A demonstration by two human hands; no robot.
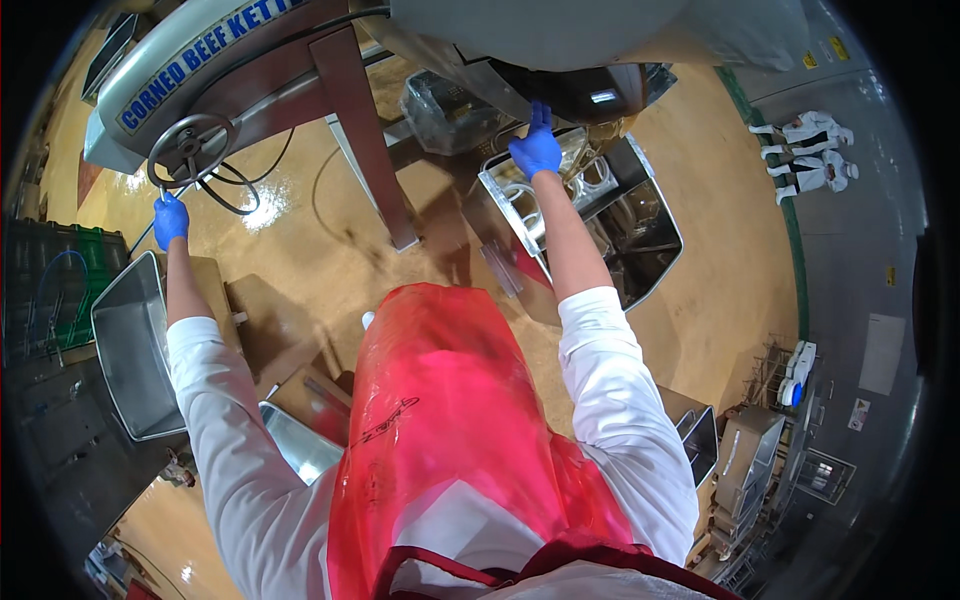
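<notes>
My left hand [171, 221], in a blue glove, is closed on the small crank handle of a round metal handwheel [205, 127] on the steel kettle stand. The blue-gloved right hand [537, 152] reaches forward, its fingers stretched together against the dark lip of a large steel kettle [570, 92]. That kettle tilts toward me, and brownish liquid [598, 140] appears to run over its lip. Under the lip stands a rectangular steel tub [664, 198] with round metal pieces inside. My right forearm crosses above the tub's near left edge and hides part of it.
An angled steel leg [362, 130] stands between my hands. Left of me is a deep steel tub [130, 350]; another metal tub [300, 445] is partly behind my left arm. Clear plastic [440, 115] wraps something beneath the kettle. Two people in white [815, 150] are far right.
</notes>
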